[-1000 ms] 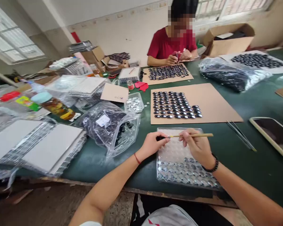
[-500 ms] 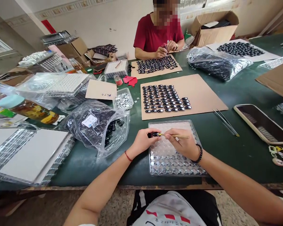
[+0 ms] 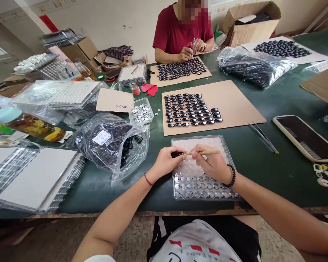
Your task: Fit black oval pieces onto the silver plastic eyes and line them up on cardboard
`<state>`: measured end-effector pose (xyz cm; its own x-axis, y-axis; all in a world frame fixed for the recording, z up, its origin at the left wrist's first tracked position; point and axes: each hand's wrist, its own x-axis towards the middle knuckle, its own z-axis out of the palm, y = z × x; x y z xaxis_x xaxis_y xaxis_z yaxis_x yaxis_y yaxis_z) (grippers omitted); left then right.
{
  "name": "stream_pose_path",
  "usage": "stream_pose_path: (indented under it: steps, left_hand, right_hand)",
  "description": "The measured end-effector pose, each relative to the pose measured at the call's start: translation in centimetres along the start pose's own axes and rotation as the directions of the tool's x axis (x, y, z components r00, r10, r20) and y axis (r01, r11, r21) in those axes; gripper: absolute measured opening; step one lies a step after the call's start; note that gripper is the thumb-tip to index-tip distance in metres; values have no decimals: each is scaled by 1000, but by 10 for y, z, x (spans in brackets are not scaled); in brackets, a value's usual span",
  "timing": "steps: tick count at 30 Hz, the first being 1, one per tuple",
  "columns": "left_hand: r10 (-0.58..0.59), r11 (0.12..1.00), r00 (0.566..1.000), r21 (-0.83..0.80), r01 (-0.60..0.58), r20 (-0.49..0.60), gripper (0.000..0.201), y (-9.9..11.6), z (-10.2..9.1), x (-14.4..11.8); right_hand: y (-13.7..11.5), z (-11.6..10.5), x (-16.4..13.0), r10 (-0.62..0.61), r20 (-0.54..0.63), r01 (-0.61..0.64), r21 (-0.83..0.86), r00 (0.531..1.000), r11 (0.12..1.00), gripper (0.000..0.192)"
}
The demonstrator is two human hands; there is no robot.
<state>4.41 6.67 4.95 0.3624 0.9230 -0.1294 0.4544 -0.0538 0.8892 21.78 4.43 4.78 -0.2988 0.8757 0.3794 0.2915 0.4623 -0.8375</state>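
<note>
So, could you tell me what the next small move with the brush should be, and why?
Probably stroke the brush tip across the dark piece. The left hand pinches that piece over the tray, and the right hand has the tip right at it.

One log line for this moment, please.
left hand: pinches small black piece | right hand: holds thin brush, tip at piece | below: clear blister tray

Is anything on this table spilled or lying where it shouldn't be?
A few small silver rings lie loose on the green table just beside their clear tub, and black pieces spill from the open plastic bag's mouth. Otherwise nothing stands out.
</note>
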Motion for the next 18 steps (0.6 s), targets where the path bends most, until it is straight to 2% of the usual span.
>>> stream_pose_path:
  steps: [3,6,8,9,11,14,16,18]
  left_hand:
    - [4,999,1000,-35,-4,-2,21,0,2,-2]
    - [-38,996,999,-87,37,-8,20,0,2,-3]
    - [-82,986,997,-142,83,9,21,0,2,-2]
    - [-101,980,995,-170,102,18,22,1,2,-2]
    - [-122,970,992,-212,122,14,25,2,2,-1]
    - [-132,969,991,-217,121,-36,31,3,3,0]
    - [-119,978,992,-177,108,-49,31,2,5,-1]
    - [-87,990,995,-117,80,-57,27,1,8,-2]
  right_hand:
    - [1,0,3,214,-18,-202,261,977,944,28]
    - [4,-1,9,403,65,-365,572,913,735,33]
    - [7,-2,13,457,101,-403,660,884,634,38]
    - [8,-2,14,463,93,-407,649,881,643,40]
    - [9,-1,15,436,37,-388,526,899,757,39]
    - [9,1,15,366,-8,-354,236,931,905,14]
    - [9,2,16,336,26,-336,123,942,934,17]
    - [10,3,17,330,86,-336,83,940,938,19]
